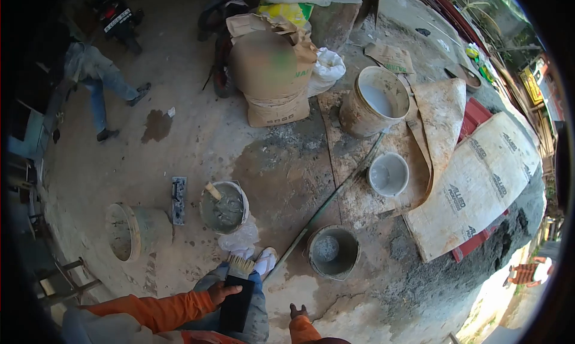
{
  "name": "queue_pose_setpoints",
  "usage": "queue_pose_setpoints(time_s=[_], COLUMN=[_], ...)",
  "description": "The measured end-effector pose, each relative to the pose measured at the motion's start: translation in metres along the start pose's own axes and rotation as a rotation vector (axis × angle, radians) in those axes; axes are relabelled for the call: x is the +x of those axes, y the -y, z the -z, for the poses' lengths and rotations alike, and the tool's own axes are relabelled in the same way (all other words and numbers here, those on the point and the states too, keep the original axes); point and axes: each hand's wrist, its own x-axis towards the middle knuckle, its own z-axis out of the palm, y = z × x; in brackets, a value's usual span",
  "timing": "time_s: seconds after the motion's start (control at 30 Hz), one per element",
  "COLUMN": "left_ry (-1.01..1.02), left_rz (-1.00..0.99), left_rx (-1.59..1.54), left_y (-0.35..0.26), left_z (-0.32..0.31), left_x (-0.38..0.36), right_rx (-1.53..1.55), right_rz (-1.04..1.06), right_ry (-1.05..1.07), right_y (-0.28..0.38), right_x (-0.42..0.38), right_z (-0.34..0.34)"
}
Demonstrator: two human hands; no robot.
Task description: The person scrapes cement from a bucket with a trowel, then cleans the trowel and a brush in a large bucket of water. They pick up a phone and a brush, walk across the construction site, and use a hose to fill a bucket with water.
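Note:
My left hand, coming from an orange sleeve, is closed on the side of a flat black rectangular piece, thumb across its face. Pale bristles of a wide brush stick out at its far end; how the two join is hidden. Low in the view my right hand hangs over the floor with fingers apart, holding nothing. Beyond my feet stands a bucket of wet grey mix with a wooden handle poking out. A plastering float lies left of it.
A dirty bucket lies on its side at left. Right of my feet are a dark bucket, a white tub, a large bucket of liquid and a green pole. Paper bags stand behind; a person is at upper left.

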Motion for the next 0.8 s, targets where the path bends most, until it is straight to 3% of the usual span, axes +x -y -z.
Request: queue_pose_setpoints(time_s=[0.07, 0.13, 0.27, 0.33, 0.4, 0.47, 0.5, 0.53, 0.57, 0.6, 0.63, 0.7, 0.8], left_ry=[-0.04, -0.075, -0.172, -0.239, -0.297, -0.333, -0.419, -0.42, -0.451, -0.524, -0.554, -0.592, -0.594], left_rz=[-0.027, -0.046, -0.033, -0.032, -0.293, -0.202, -0.222, -0.268, -0.333, -0.358, -0.385, -0.371, -0.345], left_rx=[-0.087, -0.166, -0.275, -0.306, -0.15, -0.337, -0.318, -0.415, -0.5, -0.495, -0.577, -0.644, -0.706], left_y=[0.005, 0.006, -0.003, -0.005, 0.003, 0.025, 0.029, 0.05, 0.042, 0.05, 0.052, 0.056, 0.076], left_z=[0.005, 0.01, 0.022, 0.037, 0.062, 0.091, 0.104, 0.126, 0.136, 0.153, 0.167, 0.195, 0.237], left_x=[-0.012, -0.027, -0.065, -0.08, -0.091, -0.085, -0.089, -0.076, -0.086, -0.085, -0.089, -0.102, -0.106], right_rx=[-0.118, -0.503, -0.953, -1.278, -1.308, -1.508, -1.288, -0.973, -0.796, -0.822, -0.769, -0.811, -0.733], right_rz=[0.08, 0.357, 0.378, 0.455, 0.471, 0.749, 0.648, 0.425, 0.393, 0.455, 0.398, 0.361, 0.194], right_ry=[0.181, 0.373, 0.417, 0.25, 0.206, 0.197, 0.131, 0.036, 0.176, 0.126, 0.102, 0.1, 0.322], right_y=[0.004, -0.04, 0.048, 0.095, 0.139, 0.137, 0.12, 0.138, 0.157, 0.119, 0.133, 0.12, 0.101], right_x=[-0.016, 0.078, 0.022, -0.023, -0.065, -0.035, 0.007, -0.031, -0.077, -0.016, -0.068, -0.082, -0.107], right_z=[-0.036, -0.121, -0.088, -0.06, -0.032, -0.029, -0.039, -0.032, -0.018, -0.035, -0.033, -0.054, -0.084])
